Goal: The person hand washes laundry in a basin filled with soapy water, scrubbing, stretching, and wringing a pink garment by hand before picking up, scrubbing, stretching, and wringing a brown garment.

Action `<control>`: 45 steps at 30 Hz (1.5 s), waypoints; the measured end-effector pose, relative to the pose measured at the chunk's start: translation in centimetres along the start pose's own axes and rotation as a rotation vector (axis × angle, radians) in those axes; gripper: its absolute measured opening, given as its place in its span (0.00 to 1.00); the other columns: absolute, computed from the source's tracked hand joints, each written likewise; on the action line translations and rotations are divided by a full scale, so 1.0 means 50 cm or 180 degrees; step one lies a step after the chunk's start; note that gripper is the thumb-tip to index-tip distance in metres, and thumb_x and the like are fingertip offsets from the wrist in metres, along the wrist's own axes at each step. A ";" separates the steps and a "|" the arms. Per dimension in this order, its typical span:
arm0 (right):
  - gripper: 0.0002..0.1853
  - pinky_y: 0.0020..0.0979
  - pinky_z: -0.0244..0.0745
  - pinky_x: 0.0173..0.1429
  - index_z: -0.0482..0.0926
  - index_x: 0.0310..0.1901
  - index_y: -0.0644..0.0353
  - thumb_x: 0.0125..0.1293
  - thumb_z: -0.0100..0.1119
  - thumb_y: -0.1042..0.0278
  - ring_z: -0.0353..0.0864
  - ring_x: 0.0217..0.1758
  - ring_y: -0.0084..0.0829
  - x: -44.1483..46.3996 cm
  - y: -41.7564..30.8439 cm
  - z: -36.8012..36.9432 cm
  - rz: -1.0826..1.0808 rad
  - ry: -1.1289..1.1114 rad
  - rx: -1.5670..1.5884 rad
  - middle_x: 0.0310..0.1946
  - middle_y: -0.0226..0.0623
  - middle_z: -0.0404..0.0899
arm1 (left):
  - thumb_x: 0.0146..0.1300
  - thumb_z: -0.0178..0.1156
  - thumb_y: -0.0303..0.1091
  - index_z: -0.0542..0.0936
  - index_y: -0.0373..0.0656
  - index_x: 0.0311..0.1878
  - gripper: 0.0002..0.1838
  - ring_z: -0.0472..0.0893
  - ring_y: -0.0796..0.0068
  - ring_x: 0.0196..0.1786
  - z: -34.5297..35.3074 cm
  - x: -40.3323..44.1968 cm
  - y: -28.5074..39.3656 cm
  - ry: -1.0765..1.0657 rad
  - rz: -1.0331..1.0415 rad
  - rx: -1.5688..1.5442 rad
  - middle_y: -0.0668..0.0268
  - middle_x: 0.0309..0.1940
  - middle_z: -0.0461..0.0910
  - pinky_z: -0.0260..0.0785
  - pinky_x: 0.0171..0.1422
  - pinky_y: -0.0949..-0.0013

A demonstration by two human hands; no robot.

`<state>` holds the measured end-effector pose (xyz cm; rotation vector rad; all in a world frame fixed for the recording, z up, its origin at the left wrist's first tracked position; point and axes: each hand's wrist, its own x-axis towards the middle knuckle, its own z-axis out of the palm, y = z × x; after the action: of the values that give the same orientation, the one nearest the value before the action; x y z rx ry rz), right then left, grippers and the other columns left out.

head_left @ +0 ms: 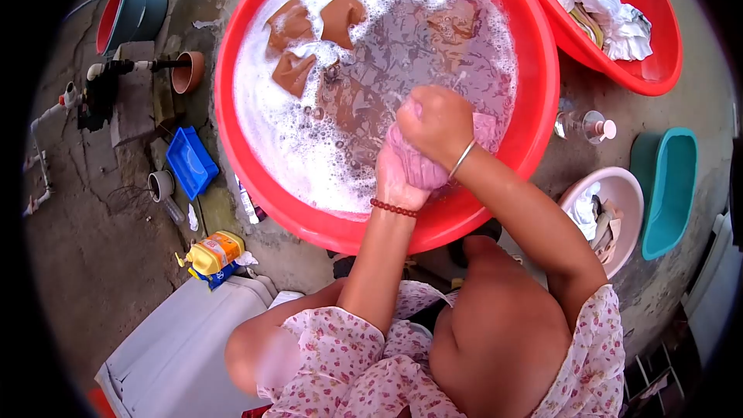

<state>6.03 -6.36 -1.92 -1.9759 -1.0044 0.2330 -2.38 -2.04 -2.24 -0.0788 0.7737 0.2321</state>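
A large red basin (pixel 544 70) holds soapy water with white foam. Both my hands are over its lower right part, holding a wet pink cloth (pixel 419 161). My left hand (pixel 396 179), with a red bead bracelet at the wrist, supports the cloth from the left and below. Clenched on top of it is my right hand (pixel 438 124), a silver bangle at its wrist. Brown cloth (pixel 341 20) pokes out of the foam at the upper left, in several pieces.
Another red basin (pixel 667 46) with pale cloths stands upper right. Below it are a clear bottle (pixel 594 127), a pink basin (pixel 631 186) with clothes and a teal tub (pixel 669 193). Left are a blue tray (pixel 191 161) and a yellow bottle (pixel 214 251).
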 end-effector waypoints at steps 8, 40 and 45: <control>0.08 0.42 0.67 0.29 0.72 0.21 0.61 0.48 0.56 0.66 0.73 0.25 0.47 -0.063 -0.088 -0.025 0.0048 -0.0049 0.0574 0.20 0.46 0.72 | 0.70 0.43 0.41 0.73 0.43 0.51 0.16 0.76 0.67 0.53 -0.130 0.059 0.045 -0.1672 0.0088 -0.0056 0.63 0.49 0.77 0.69 0.59 0.60; 0.15 0.39 0.70 0.53 0.75 0.44 0.63 0.56 0.59 0.65 0.75 0.48 0.49 0.031 0.175 -0.046 0.1756 -0.0175 0.0482 0.44 0.53 0.76 | 0.67 0.45 0.31 0.54 0.31 0.67 0.28 0.61 0.55 0.68 0.058 -0.033 -0.110 -0.0295 0.0967 0.1254 0.48 0.67 0.56 0.54 0.70 0.55; 0.09 0.40 0.70 0.47 0.75 0.33 0.61 0.49 0.60 0.69 0.75 0.40 0.45 -0.015 -0.013 -0.082 0.0373 -0.0411 -0.0155 0.36 0.42 0.74 | 0.68 0.44 0.48 0.59 0.30 0.62 0.30 0.64 0.52 0.65 -0.011 0.021 -0.041 -0.0345 -0.0047 0.0089 0.48 0.63 0.61 0.57 0.68 0.51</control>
<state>7.23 -9.29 0.86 -2.0882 -0.9845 0.4089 -1.55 -3.95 -3.40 -0.0451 0.6682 0.2099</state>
